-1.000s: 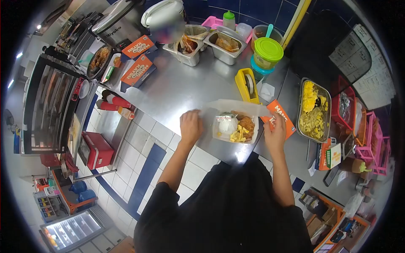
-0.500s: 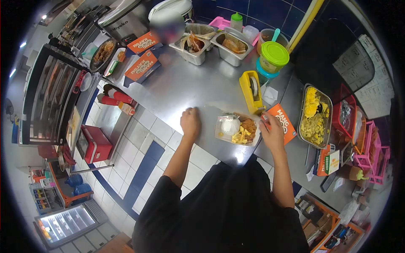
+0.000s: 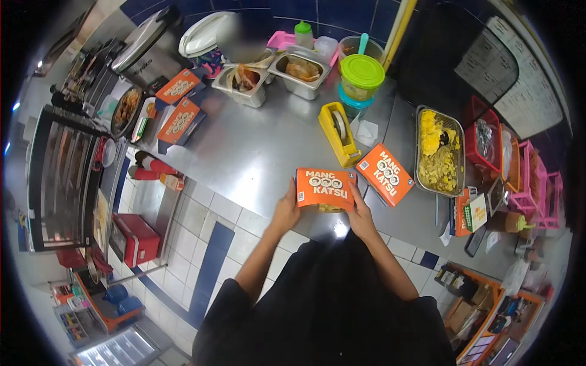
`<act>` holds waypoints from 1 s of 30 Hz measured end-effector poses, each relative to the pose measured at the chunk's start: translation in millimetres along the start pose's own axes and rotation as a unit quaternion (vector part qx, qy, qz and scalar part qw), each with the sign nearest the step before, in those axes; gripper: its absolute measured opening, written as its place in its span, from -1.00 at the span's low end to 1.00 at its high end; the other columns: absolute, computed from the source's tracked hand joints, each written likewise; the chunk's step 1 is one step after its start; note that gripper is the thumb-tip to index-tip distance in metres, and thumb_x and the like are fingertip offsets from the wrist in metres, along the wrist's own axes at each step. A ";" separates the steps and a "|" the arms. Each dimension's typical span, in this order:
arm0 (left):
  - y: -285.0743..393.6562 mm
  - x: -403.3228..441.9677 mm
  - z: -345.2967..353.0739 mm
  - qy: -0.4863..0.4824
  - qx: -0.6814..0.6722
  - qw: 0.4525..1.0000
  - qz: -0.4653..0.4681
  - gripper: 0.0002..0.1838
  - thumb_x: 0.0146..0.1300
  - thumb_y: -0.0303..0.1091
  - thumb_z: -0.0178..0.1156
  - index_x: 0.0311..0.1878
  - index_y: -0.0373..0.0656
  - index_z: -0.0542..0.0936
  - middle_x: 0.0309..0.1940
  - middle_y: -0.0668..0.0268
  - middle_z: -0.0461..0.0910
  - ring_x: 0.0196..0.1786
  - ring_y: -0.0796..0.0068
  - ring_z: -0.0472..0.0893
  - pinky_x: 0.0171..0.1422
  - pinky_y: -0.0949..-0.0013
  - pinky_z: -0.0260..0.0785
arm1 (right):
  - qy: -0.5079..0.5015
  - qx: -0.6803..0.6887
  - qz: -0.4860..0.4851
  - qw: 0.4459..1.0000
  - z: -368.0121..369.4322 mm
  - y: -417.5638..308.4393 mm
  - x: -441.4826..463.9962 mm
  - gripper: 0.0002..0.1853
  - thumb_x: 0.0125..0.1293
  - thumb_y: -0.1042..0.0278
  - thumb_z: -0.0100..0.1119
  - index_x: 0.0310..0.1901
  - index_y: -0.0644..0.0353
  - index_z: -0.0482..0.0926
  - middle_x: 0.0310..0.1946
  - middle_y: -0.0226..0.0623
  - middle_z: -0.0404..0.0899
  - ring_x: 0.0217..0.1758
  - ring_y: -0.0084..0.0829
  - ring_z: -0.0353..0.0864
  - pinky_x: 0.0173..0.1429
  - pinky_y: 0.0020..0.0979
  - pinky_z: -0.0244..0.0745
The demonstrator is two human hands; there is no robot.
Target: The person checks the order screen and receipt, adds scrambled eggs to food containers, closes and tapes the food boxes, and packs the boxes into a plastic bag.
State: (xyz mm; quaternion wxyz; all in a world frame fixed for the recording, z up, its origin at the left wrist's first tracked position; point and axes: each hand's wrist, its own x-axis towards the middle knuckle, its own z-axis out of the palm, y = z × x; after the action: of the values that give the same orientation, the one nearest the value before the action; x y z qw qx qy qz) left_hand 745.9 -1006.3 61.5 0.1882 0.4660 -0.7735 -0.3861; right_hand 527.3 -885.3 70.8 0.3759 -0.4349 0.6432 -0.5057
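An orange box lid printed MANG KATSU [image 3: 325, 189] covers most of the meal box, with a little yellow food [image 3: 330, 208] showing at its front edge. My left hand [image 3: 287, 208] holds the box's left side, fingers wrapped at the edge. My right hand [image 3: 359, 210] grips its right side in the same way. Just behind the box lies a yellow tape dispenser [image 3: 339, 135]. A second orange box [image 3: 385, 174] rests to the right of it, close to my right hand.
A tray of yellow food [image 3: 439, 152] lies at the right, beside a red basket [image 3: 483, 143]. Metal containers [image 3: 302, 72] and a green-lidded tub [image 3: 362, 73] stand at the back. Two orange boxes [image 3: 177, 121] sit at the left. The steel counter's front edge [image 3: 235, 200] is near my left hand.
The open meal box is now covered by its orange lid. Both hands have closed in on its sides, the left one moving right and the right one moving left. The view has shifted.
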 end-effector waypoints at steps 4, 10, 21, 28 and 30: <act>19.3 -3.8 14.8 0.179 -0.056 0.982 -0.023 -0.52 0.42 -0.43 0.00 0.37 -0.37 0.42 -0.17 -0.26 0.66 -0.18 -0.23 0.68 -0.01 -0.01 0.53 | 0.031 0.048 0.062 0.996 -14.8 -15.3 10.9 -0.46 0.37 0.55 0.02 0.40 0.08 0.45 0.22 -0.08 0.61 0.05 -0.44 0.67 0.19 -0.46 0.49; 20.4 -3.0 9.4 0.160 -0.088 0.980 -0.076 -0.55 0.43 -0.44 -0.05 0.33 -0.32 0.49 -0.09 -0.20 0.67 -0.02 0.15 0.74 0.15 0.21 0.52 | -0.032 0.040 0.083 0.995 -32.9 11.2 17.6 -0.40 0.26 0.61 -0.04 0.38 0.09 0.44 0.03 -0.22 0.59 -0.06 -0.53 0.58 -0.07 -0.54 0.42; 69.0 -10.5 -19.1 -0.038 -0.095 0.975 -0.197 -0.46 0.48 -0.02 -0.02 0.21 -0.32 0.55 -0.40 -0.15 0.66 -0.19 -0.11 0.72 -0.09 0.10 0.53 | -0.025 -0.095 0.277 0.956 -30.7 -5.3 8.2 -0.52 0.53 0.02 -0.11 0.33 0.08 0.45 0.16 -0.08 0.61 0.29 -0.03 0.50 0.38 -0.14 0.28; 35.4 3.2 -22.2 -0.073 0.093 0.987 -0.112 -0.41 0.32 -0.18 0.20 0.40 -0.16 0.44 -0.13 -0.15 0.68 -0.01 -0.20 0.67 0.10 0.02 0.54 | 0.002 -0.417 0.081 0.905 -24.3 -22.6 11.3 -0.52 0.45 0.08 0.08 0.33 0.01 0.50 0.26 -0.10 0.51 0.36 -0.02 0.41 0.43 0.16 0.20; 28.4 11.8 -27.7 -0.058 0.143 0.988 -0.023 -0.15 0.18 -0.18 0.37 0.54 -0.03 0.26 0.35 -0.13 0.43 0.39 -0.17 0.43 0.43 -0.03 0.34 | -0.041 -0.425 -0.061 0.902 -34.3 -23.6 26.2 -0.45 0.33 0.17 0.23 0.36 -0.01 0.47 0.31 -0.01 0.45 0.40 0.01 0.38 0.47 0.18 0.15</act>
State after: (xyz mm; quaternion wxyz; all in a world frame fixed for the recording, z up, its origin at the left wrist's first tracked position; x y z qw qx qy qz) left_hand 741.7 -1020.6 100.1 0.0655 0.4825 -0.8195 -0.3022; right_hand 490.9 -901.4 99.7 0.1498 -0.6121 0.7534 -0.1879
